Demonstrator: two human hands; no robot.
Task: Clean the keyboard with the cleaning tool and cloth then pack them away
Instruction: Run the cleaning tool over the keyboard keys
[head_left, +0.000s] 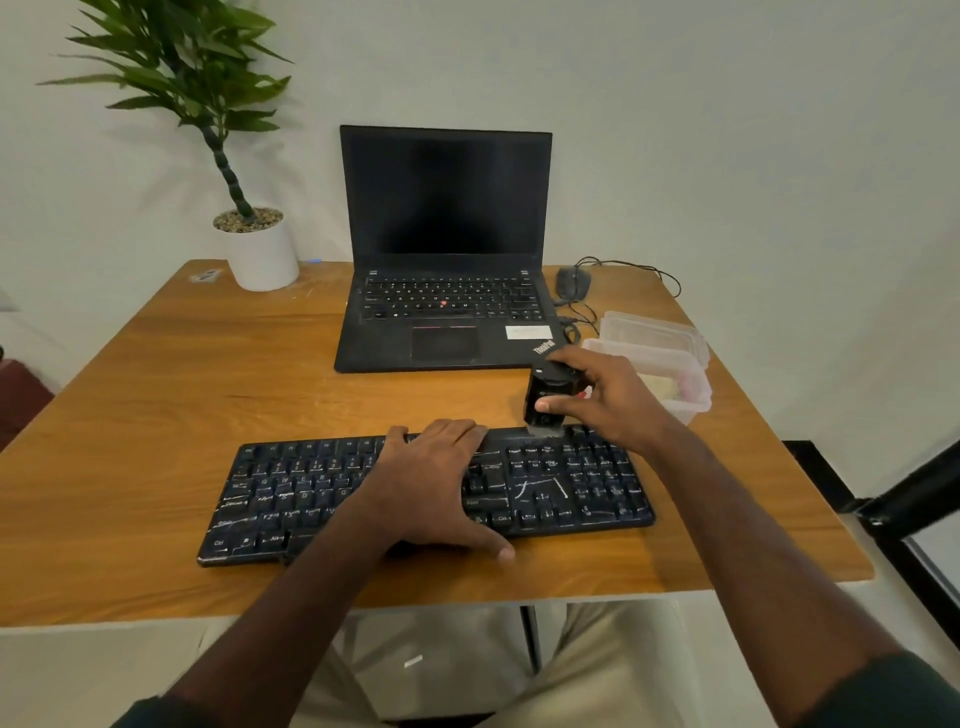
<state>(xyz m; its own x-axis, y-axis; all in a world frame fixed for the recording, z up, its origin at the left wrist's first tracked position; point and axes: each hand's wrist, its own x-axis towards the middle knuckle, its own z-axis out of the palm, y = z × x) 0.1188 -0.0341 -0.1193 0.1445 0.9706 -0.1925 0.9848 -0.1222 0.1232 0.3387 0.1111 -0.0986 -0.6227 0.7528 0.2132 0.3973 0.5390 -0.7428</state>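
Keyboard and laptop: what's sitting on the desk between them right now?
Head view: mostly bare wooden desk. Only at the right end, the right hand holds the black cleaning tool at the keyboard's far edge, below the laptop's corner.

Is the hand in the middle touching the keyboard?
Touching. The head view shows the left hand lying flat across the middle keys of the keyboard, fingers spread over its far edge and thumb at its near edge.

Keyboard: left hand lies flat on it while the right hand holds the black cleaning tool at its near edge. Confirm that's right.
Not quite. In the head view the right hand holds the cleaning tool at the far edge of the keyboard, not the near one. The left hand does lie flat on it.
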